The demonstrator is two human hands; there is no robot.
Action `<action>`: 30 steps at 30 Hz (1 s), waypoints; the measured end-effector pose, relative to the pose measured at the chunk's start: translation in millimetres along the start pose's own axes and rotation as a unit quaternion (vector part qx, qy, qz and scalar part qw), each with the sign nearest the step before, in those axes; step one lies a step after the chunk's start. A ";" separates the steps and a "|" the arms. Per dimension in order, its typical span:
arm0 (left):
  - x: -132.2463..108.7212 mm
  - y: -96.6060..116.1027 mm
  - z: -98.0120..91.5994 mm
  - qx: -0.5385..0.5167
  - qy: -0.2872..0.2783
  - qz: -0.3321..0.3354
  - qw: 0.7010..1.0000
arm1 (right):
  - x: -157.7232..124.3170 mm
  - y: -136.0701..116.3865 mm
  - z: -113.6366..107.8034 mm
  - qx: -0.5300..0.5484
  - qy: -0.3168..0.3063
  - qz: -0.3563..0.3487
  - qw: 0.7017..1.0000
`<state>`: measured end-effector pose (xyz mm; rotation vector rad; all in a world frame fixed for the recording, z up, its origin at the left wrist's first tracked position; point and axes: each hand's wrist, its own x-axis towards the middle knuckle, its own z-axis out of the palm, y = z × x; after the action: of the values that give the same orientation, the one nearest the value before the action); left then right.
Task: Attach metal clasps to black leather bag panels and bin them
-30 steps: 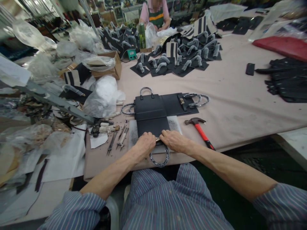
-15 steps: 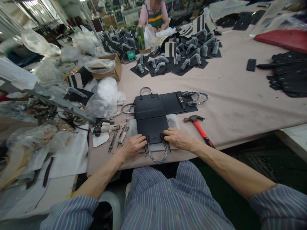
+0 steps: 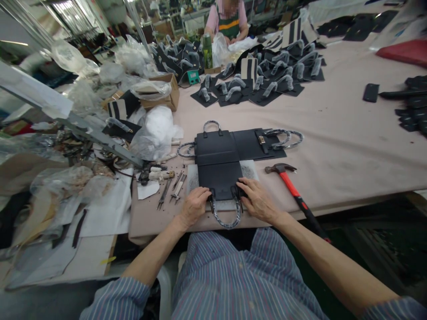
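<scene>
A black leather bag panel [image 3: 220,176], with a plastic-wrapped handle [image 3: 227,223] at its near edge, lies on a pale slab [image 3: 249,168] in front of me. My left hand [image 3: 196,204] is closed on the panel's near left corner, beside one foot of the handle. At the near right corner my right hand [image 3: 257,200] has its fingers bent round the edge by the other handle foot. Beyond them, more black bag panels [image 3: 215,144] with wrapped handles are stacked, one with a gold-coloured clasp [image 3: 261,139]. My fingertips are partly hidden.
A claw hammer [image 3: 293,186] with a red and black grip lies at the right, over the table edge. Slim metal tools [image 3: 178,189] lie left. A cardboard box [image 3: 173,91], plastic bags and many handled panels [image 3: 230,91] stand farther off. A co-worker [image 3: 228,22] works across the table.
The whole view has swung a little left, so things appear farther right. My right-hand fingers have curled closer round the handle foot. The panel lies much as before.
</scene>
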<state>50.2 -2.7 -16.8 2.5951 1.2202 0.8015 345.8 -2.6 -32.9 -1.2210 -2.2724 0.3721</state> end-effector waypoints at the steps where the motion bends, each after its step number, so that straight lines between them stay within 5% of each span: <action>1: -0.7 1.0 1.2 0.002 0.008 -0.004 1.000 | -0.6 0.5 1.3 0.003 0.002 -0.002 1.000; 14: -9.7 1.2 2.1 -0.048 0.035 -0.029 0.998 | -5.3 15.7 14.9 0.028 0.047 -0.008 0.998; 16: -9.2 -4.7 -6.7 -0.087 0.058 -0.065 0.992 | -4.7 15.3 15.1 0.032 0.051 -0.003 0.998; 19: -1.9 -28.7 -31.2 -0.035 0.067 -0.212 0.974 | -2.9 12.9 13.9 0.040 0.057 0.003 0.998; 23: 18.5 -72.8 -65.5 0.114 -0.058 -0.399 0.908 | 0.1 8.5 11.0 0.043 0.066 -0.001 0.997; 30: 16.9 -110.7 -95.7 0.161 -0.218 -0.470 0.840 | 1.9 5.8 9.8 0.041 0.072 0.003 0.997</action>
<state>-65.7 75.0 30.5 1.7564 2.2394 -0.1982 343.4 2.3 -43.0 -1.1757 -2.1120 0.3635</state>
